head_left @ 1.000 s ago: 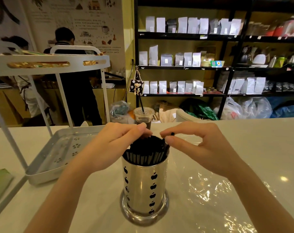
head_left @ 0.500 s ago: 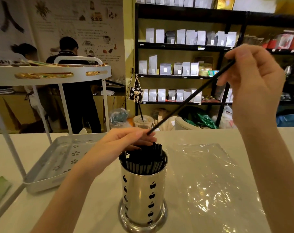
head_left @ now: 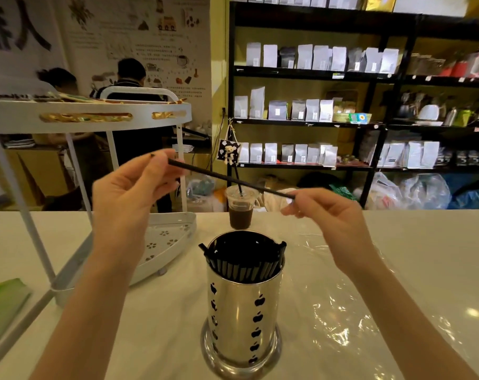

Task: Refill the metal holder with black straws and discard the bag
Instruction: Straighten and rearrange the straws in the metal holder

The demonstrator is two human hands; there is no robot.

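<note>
A shiny metal holder (head_left: pixel 242 319) with apple-shaped cut-outs stands at the front centre of the white counter, packed with black straws (head_left: pixel 244 260). Above it I hold one black straw (head_left: pixel 227 179) nearly level, sloping down to the right. My left hand (head_left: pixel 131 193) pinches its left end and my right hand (head_left: pixel 328 215) pinches its right end. The clear plastic bag (head_left: pixel 342 297) lies flat and crinkled on the counter to the right of the holder, under my right forearm.
A white two-tier rack (head_left: pixel 161 242) stands on the counter at the left. A plastic cup of dark drink (head_left: pixel 240 209) with a straw sits just behind the holder. A green object (head_left: pixel 2 303) lies at the left edge. Two people stand beyond the counter; shelves with bags fill the background.
My right hand pulled one straw up out of the holder, then came down. My left hand left the holder's rim and took the straw's other end, so both hands hold it level.
</note>
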